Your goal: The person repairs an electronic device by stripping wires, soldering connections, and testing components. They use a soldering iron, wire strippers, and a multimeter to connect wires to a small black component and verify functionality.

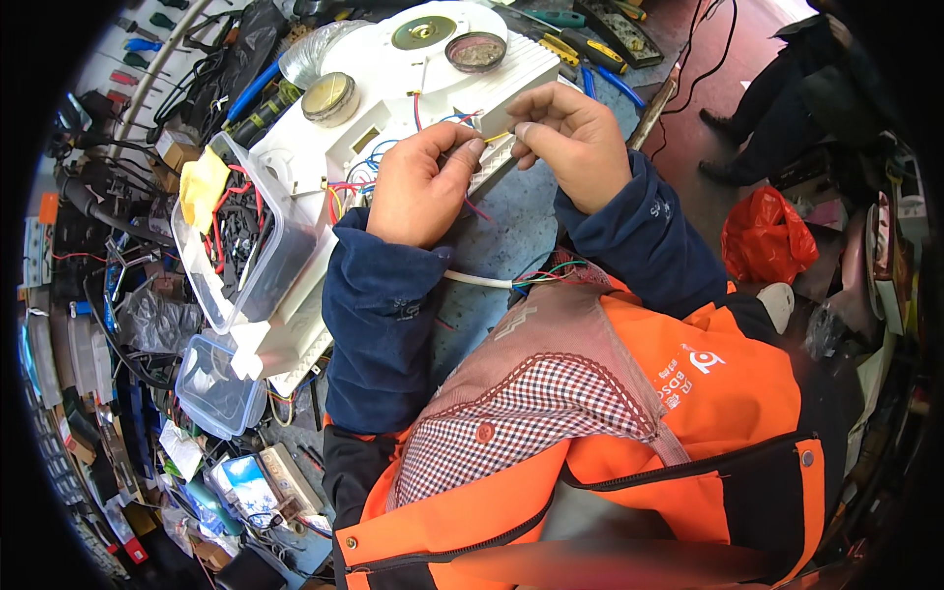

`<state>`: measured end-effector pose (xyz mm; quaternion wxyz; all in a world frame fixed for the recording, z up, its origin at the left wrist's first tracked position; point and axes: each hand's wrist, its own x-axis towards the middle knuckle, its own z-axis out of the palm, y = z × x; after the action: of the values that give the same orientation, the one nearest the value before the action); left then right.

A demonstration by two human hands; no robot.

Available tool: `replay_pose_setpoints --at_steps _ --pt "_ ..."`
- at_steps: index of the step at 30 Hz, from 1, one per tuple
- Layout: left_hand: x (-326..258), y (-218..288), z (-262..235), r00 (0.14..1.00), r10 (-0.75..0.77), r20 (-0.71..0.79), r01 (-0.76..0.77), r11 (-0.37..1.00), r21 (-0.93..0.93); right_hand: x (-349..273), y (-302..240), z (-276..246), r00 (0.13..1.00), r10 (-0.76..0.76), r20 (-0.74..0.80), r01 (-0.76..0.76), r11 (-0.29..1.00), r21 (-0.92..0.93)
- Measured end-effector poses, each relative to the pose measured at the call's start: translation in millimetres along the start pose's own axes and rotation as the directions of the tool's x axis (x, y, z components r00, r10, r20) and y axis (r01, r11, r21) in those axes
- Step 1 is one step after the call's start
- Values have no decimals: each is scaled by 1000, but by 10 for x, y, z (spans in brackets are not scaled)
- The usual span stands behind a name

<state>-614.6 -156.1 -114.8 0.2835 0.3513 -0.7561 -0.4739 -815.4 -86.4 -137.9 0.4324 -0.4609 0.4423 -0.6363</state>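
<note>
My left hand (421, 189) is closed in a pinch, thumb against the index finger, over the edge of a white plastic appliance housing (398, 84). A short piece of thin yellow wire (498, 138) runs from these fingertips to those of my right hand (578, 143), which is also pinched, its fingers curled. The wire's ends are hidden by the fingers. Red and blue wires (379, 155) come out of the housing beside my left hand. A white cable (479, 280) with several coloured cores lies below my hands, near my apron.
Two round tins (329, 99) (476, 52) rest on the housing. At left stands a clear plastic box (285, 251) holding black and red parts and a yellow cloth. Pliers and screwdrivers (593, 51) lie at the far edge. A red bag (769, 234) and a person's legs (762, 133) are at right.
</note>
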Motion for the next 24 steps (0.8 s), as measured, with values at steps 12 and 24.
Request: replay_pose_setpoints --at_steps 12,24 --pt "-28 84 40 998 57 6 -57 998 -6 2 61 86 999 7 52 -10 997 73" --pt "-85 129 45 975 204 -86 -197 977 86 47 -13 1 988 75 135 -90 989 113"
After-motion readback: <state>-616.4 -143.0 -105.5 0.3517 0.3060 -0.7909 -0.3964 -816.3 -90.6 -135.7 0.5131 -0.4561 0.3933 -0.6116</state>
